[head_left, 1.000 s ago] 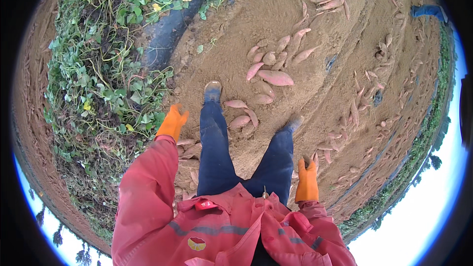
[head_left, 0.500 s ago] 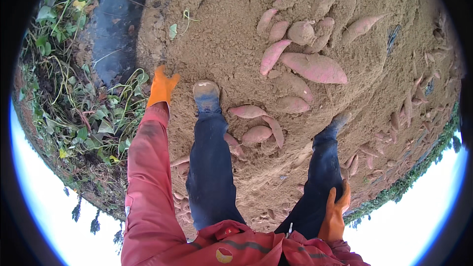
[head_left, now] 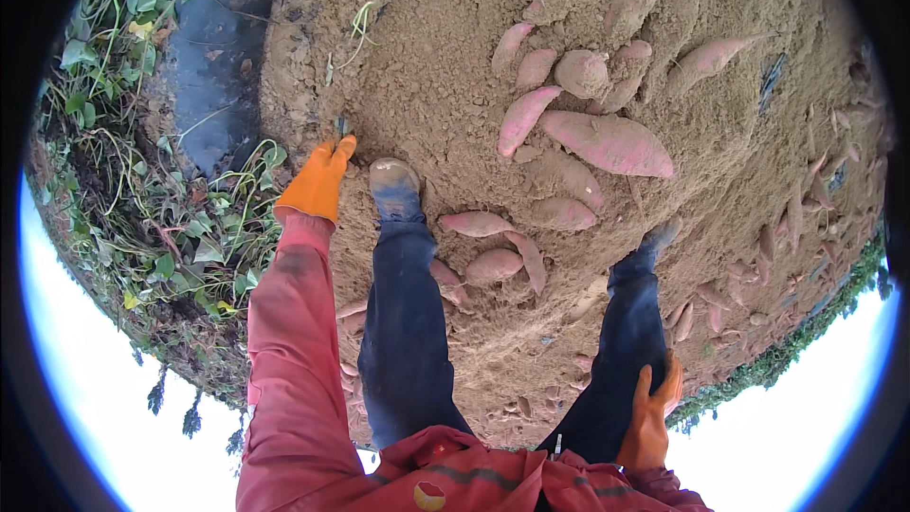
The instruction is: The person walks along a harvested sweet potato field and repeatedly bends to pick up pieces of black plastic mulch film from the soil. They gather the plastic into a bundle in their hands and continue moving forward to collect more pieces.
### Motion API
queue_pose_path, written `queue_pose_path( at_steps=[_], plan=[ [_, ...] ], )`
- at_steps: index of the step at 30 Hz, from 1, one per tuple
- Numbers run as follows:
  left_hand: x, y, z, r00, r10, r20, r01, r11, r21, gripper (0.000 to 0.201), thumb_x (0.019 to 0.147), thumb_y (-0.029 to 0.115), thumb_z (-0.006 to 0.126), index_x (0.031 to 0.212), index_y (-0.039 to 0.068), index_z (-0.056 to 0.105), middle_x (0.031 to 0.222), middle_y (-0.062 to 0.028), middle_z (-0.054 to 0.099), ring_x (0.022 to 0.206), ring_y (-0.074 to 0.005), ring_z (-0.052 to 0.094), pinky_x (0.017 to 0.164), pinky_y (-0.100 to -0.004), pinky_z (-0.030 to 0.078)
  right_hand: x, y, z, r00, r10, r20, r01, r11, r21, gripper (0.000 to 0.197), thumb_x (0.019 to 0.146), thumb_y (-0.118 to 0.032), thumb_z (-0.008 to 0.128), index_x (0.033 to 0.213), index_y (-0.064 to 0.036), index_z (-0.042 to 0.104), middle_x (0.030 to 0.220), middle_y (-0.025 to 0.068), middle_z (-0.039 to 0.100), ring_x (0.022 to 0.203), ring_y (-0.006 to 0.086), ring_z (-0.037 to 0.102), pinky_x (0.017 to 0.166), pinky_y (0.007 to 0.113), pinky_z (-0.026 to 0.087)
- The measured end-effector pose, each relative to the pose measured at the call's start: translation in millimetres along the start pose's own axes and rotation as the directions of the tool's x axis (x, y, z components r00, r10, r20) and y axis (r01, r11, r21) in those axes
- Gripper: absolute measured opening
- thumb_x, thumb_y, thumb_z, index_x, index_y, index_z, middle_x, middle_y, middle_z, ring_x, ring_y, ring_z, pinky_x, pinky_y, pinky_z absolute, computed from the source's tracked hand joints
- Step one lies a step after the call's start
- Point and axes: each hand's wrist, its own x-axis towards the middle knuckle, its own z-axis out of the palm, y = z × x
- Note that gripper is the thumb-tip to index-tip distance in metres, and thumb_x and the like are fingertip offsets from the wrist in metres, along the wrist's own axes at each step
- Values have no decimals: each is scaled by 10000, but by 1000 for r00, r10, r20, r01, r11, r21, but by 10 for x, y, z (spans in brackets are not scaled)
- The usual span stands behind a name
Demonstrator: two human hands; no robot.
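A thin, dark scrap [head_left: 341, 123] was pinched, pointing forward, by the orange-gloved left hand [head_left: 318, 178]; the orange-gloved right hand [head_left: 649, 415] was spread against blue trousers [head_left: 633, 322].

Soft daylight leaves faint shadows around the hands [head_left: 318, 180]; outward of both, sky [head_left: 787, 408] glares white and fisheye distortion curves the green field edge [head_left: 758, 363].

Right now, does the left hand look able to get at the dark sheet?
Likely yes: the left hand is just right of the dark sheet, mostly bare soil between. Its fingers seem to pinch a dark scrap, though, so may need freeing.
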Motion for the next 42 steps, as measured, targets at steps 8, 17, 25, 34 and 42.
queue_pose_path(
  at_steps=[8, 17, 25, 34, 42],
  plan=[
    [-870, 895, -1024, 994, -94, -58, 63, 915, -399, 607, 1084, 472, 551, 1408, -40, 596, 1139, -188, 718, 1059, -263, 687, 1006, -360, 462, 83, -16, -14, 1000, 19, 21, -21, 997, 73, 569, 887, -193, 778, 1399, -5, 617, 1344, 231, 672, 1255, 435, 623, 1122, 513, 457],
    [-1584, 1449, -1620, 999, 24, -39, -38, 907, -419, 473, 1073, 398, 560, 1336, 16, 651, 1018, -101, 654, 942, -234, 666, 896, -368, 494, 145, 116, -41, 998, 24, 66, -28, 998, 61, 537, 950, -265, 738, 1409, -19, 607, 1333, 235, 680, 1241, 419, 635, 1104, 509, 461],
    [-2631, 1251, -1792, 992, -122, 16, 118, 910, -398, 515, 1081, 451, 567, 1336, 14, 667, 970, -89, 688, 884, -190, 664, 884, -354, 480, 224, 302, -55, 1000, -6, 8, 4, 969, 245, 491, 961, -293, 725, 1371, -32, 654, 1301, 195, 725, 1197, 394, 684, 1070, 480, 515],
    [-4678, 435, -1812, 907, -398, -140, 286, 824, -489, 545, 1067, 477, 581, 1312, 2, 690, 855, -93, 714, 737, -184, 666, 760, -342, 497, 263, 432, -125, 986, 50, 156, -98, 945, 312, 536, 987, -354, 700, 1414, -38, 630, 1368, 203, 688, 1270, 349, 661, 1100, 437, 501],
    [-6527, -1430, -1440, 680, -698, -226, 345, 576, -741, 511, 1019, 462, 622, 1225, 10, 741, 757, -99, 723, 632, -181, 645, 629, -319, 476, 185, 669, -389, 965, 162, 204, -242, 848, 472, 537, 977, -346, 713, 1382, 1, 651, 1246, 219, 733, 1131, 328, 712, 992, 413, 543]
  ],
)
